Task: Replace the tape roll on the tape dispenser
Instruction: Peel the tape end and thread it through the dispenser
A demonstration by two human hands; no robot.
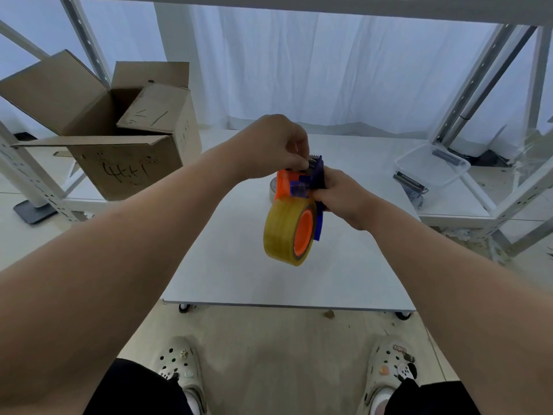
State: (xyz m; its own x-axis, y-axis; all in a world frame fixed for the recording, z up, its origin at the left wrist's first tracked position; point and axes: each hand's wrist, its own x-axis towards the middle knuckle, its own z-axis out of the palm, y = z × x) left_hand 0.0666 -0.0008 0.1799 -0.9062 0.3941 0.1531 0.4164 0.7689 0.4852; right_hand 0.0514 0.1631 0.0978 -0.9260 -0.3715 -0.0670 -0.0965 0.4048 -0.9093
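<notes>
From the head camera, the right hand [341, 196] has its fingers curled round the dark blue side of the tape dispenser [287, 181] and holds it in the air above the white table [254, 280]. The left hand [269, 145] comes in from above with thumb and fingertips [299, 166] pinched together at the dispenser's upper end, just beside the toothed cutter [314, 154]. What exactly sits between those fingertips is too small to tell.

The dispenser is orange and blue, with its cutter end pointing away from the person. A yellowish tape roll [281, 232] sits on the orange hub [303, 232] at the near, lower end, tilted so its open face turns to the right. Roll and dispenser are clear of the tabletop, held over its middle.

Behind the dispenser and partly hidden by it, a pale ring [272, 187] lies flat on the table; it may be another roll, but that is not clear.

To the left, on a low white shelf, stands an open cardboard box [128, 157] with handwriting on its front. To the right, a clear plastic container [443, 172] rests on another shelf, with small dark items in and beside it. White curtains hang behind. At the bottom of the view are two pale clogs [179, 363] on a light floor.
</notes>
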